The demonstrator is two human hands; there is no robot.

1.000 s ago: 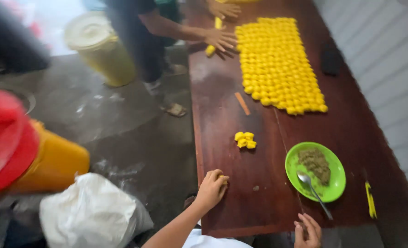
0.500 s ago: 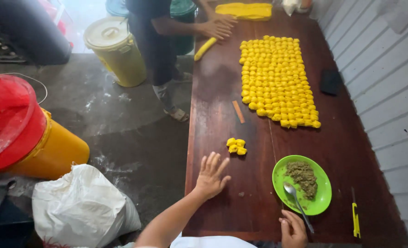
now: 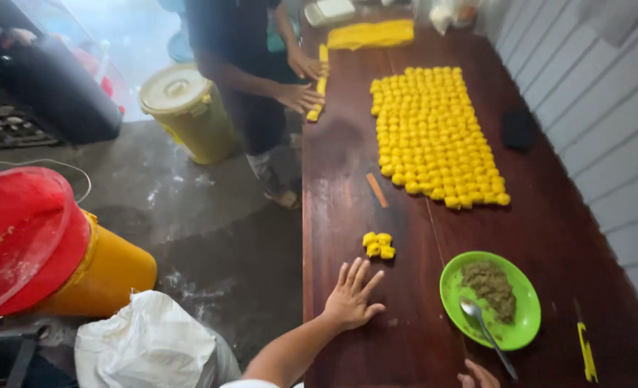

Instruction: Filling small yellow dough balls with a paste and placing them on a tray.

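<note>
The fingers (image 3: 353, 276) of the left hand (image 3: 349, 298) are spread flat on the dark wooden table (image 3: 347, 165), grasping nothing. Just beyond the fingertips, slightly to the right, a small cluster of yellow dough pieces (image 3: 378, 245) is seen, not touched. Only the fingertips of the right hand (image 3: 480, 375) are visible at the near edge, beside the spoon (image 3: 485, 332) in the green plate (image 3: 454, 287); their state cannot be told. Compared with half a second ago, the left hand has been brought closer to the cluster.
</note>
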